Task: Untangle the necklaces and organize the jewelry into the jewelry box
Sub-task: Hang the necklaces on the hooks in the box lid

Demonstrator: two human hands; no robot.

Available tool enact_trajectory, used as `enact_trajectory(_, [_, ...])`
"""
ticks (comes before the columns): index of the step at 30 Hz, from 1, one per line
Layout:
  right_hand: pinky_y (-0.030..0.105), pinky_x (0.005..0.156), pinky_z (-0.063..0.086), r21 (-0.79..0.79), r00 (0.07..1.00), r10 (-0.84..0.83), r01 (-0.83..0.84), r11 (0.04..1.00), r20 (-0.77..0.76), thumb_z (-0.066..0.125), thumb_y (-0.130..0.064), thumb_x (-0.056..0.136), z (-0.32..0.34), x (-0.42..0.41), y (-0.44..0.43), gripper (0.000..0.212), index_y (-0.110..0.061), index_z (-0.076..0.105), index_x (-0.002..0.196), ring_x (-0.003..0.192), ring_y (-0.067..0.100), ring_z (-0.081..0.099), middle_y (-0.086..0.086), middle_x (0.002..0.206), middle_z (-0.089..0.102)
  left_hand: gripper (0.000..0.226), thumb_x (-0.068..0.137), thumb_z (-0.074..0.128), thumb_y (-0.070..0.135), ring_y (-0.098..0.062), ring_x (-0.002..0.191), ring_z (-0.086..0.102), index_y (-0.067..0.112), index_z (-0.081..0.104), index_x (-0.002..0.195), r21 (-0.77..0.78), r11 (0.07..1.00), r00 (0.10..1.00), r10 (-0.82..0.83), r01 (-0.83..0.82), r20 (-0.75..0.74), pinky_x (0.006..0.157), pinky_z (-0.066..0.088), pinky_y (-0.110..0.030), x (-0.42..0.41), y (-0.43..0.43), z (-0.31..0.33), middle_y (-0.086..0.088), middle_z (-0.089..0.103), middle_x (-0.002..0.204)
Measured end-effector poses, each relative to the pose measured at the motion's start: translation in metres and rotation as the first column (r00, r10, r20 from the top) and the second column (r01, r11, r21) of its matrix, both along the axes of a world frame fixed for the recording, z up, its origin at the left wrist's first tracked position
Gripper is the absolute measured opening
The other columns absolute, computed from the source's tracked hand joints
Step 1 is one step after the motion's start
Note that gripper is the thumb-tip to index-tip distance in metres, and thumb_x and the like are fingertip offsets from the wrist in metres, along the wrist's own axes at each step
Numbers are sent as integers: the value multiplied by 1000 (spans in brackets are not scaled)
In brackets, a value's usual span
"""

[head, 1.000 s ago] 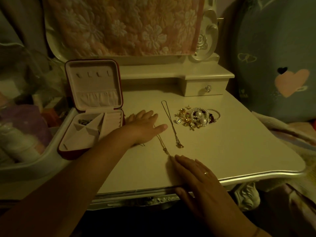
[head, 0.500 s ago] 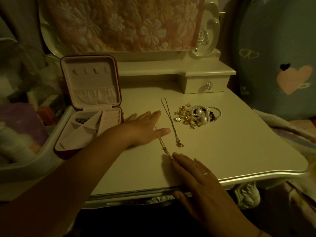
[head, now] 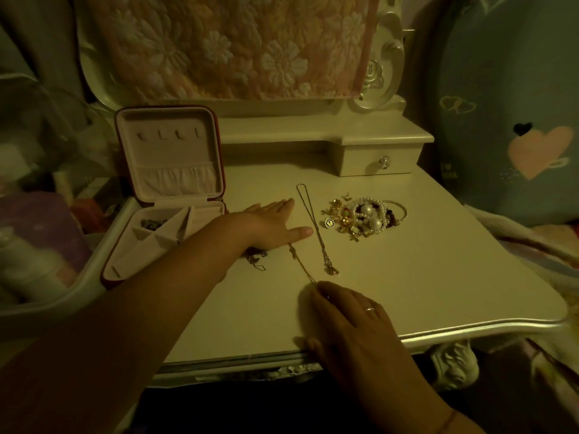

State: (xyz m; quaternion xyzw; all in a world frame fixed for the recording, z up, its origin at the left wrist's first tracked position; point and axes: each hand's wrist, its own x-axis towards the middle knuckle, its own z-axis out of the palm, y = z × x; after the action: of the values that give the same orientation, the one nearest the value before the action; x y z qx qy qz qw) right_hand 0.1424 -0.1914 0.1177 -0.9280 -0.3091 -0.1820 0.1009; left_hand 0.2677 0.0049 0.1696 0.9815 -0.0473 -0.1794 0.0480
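Chain [head: 302, 266] lies diagonally on the table [head: 438, 292], running from the flat, straight-fingered left hand [head: 272, 225] down to the right hand [head: 354, 321], whose uncurled fingertips press its near end. Pulling along that line toward the front edge looks like the move, tbh.

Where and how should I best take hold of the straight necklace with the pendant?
Pinch the necklace at its far looped end, from above: it lies flat and stretched, apart from the jewelry pile, so lifting there probably lets the pendant hang free.
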Motion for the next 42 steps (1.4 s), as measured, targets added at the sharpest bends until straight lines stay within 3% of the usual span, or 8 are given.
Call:
enact_trajectory(5, [22, 92, 35, -12, 998, -18, 17, 1000, -64, 5, -60, 94, 2, 4, 13, 72, -21, 60, 118, 105, 6, 59, -9, 122, 59, 66, 96, 19, 61, -27, 146, -9, 37, -13, 149, -197, 971, 991, 135, -137, -25, 115, -2, -49, 18, 2, 7, 5, -3, 160])
enact_trajectory(8, [25, 91, 37, -42, 996, -57, 54, 998, -71, 7, -62, 93, 2, 6, 21, 73, -21, 63, 116, 104, 8, 63, -7, 121, 62, 62, 98, 17, 57, -27, 146, -7, 40, -15, 147, -235, 959, 987, 158, -158, -18, 115, 0, -50, 32, 5, 6, 4, -3, 160])
enact_trajectory(12, [32, 94, 40, -77, 988, -143, 139, 987, -51, 22, -70, 86, -2, 9, 34, 78, -13, 66, 116, 107, 16, 63, 1, 120, 65, 64, 97, 19, 58, -26, 147, -6, 39, -17, 146, -310, 931, 981, 186, -191, -47, 115, 2, -51, 45, 3, 2, 2, -8, 160])
enact_trajectory(16, [34, 91, 46, -62, 978, -199, 195, 979, -64, 19, -72, 86, 0, 9, 41, 84, -9, 65, 117, 110, 19, 62, 5, 121, 64, 66, 93, 23, 64, -30, 146, -9, 48, -17, 143, -498, 822, 961, 245, -277, -130, 113, 2, -60, 51, 13, 5, -1, -13, 159])
enact_trajectory(20, [40, 92, 44, -88, 977, -210, 206, 975, -41, 22, -73, 83, -3, 6, 36, 84, -10, 63, 119, 114, 19, 59, 6, 126, 61, 61, 99, 24, 54, -33, 146, 2, 46, -15, 145, -592, 751, 956, 250, -291, -154, 112, 6, -57, 46, 21, 17, 3, -5, 160])
enact_trajectory(28, [43, 92, 43, -106, 978, -208, 205, 973, -13, 17, -73, 87, -8, 4, 32, 83, -11, 63, 120, 115, 19, 59, 5, 127, 60, 66, 100, 24, 50, -15, 147, -4, 32, -19, 148, -397, 912, 993, 69, -104, -100, 119, 2, -48, 41, 28, -4, 9, -2, 160])
enact_trajectory(32, [45, 88, 50, -105, 981, -194, 193, 976, -4, 18, -73, 87, -9, 6, 32, 82, -12, 65, 116, 112, 17, 61, 3, 122, 64, 65, 99, 22, 53, -18, 147, -2, 29, -11, 150, -244, 967, 997, 62, -69, -34, 119, 6, -45, 47, 31, -10, 3, -4, 160])
enact_trajectory(42, [32, 94, 40, -12, 983, -180, 180, 984, -35, 5, -66, 91, 4, 19, 44, 86, -10, 63, 120, 113, 19, 60, 6, 125, 62, 64, 98, 19, 56, -17, 146, -9, 32, -7, 151, -170, 985, 1000, 29, -28, 3, 119, 2, -44, 55, 37, -14, 2, -8, 160])
